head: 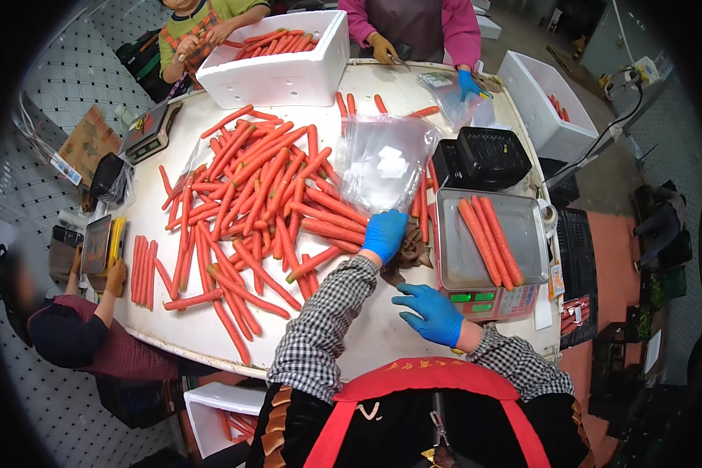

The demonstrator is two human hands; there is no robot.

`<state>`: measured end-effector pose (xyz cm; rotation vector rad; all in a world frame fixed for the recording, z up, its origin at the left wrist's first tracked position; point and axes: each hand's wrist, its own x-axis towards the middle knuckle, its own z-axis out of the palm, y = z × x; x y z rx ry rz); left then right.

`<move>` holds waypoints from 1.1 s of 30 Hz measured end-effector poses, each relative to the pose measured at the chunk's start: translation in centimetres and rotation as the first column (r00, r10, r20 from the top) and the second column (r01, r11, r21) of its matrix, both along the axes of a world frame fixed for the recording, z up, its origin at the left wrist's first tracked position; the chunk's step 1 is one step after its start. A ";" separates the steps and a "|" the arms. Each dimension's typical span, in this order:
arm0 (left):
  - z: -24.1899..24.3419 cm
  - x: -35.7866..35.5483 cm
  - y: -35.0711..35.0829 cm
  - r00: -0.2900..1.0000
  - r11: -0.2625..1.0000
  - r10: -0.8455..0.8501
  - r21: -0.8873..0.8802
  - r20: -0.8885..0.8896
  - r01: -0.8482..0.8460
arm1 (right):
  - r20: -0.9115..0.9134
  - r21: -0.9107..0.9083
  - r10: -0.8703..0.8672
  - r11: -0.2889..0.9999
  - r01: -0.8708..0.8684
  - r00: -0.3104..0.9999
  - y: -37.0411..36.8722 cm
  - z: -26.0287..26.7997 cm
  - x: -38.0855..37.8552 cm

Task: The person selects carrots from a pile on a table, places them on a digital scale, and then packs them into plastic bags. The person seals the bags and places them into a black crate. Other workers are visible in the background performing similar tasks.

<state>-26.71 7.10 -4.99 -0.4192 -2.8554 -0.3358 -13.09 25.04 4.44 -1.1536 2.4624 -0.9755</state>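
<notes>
My left hand (385,234), in a blue glove, is at the near edge of a stack of clear plastic bags (380,158). Its fingertips meet the plastic, but whether they pinch it is not visible. Beside that hand lies a crumpled brown cloth (414,250). My right hand (428,313), also blue-gloved, hovers with fingers apart and nothing in them, left of a weighing scale (444,234). Three carrots (490,243) rest side by side on the scale's metal pan. A large heap of carrots (257,181) spreads across the white table (362,333) to the left.
Black plastic trays (494,158) are stacked behind the scale. Two foam boxes with carrots, one at the back (275,76) and one at right (547,105), flank the table. Co-workers stand at the far side and left, where another scale (96,245) sits.
</notes>
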 end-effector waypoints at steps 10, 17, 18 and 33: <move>3.3 4.7 1.1 0.998 1.000 -0.020 0.019 0.063 0.019 | 0.105 -0.037 0.013 0.999 -0.010 0.994 6.7 -2.2 2.3; 5.9 -4.0 -1.4 0.923 0.907 0.347 0.313 -0.169 -0.284 | 0.142 -0.135 0.005 0.991 0.014 0.990 10.3 -1.4 2.0; 5.3 -6.2 -2.8 0.918 0.905 0.365 0.290 -0.152 -0.312 | 0.166 -0.148 0.000 0.989 0.025 0.986 10.8 -1.1 1.9; -5.7 -16.7 -8.1 0.765 0.699 0.583 0.311 0.275 -0.644 | 0.139 -0.037 -0.359 0.929 0.367 0.923 18.4 3.4 0.0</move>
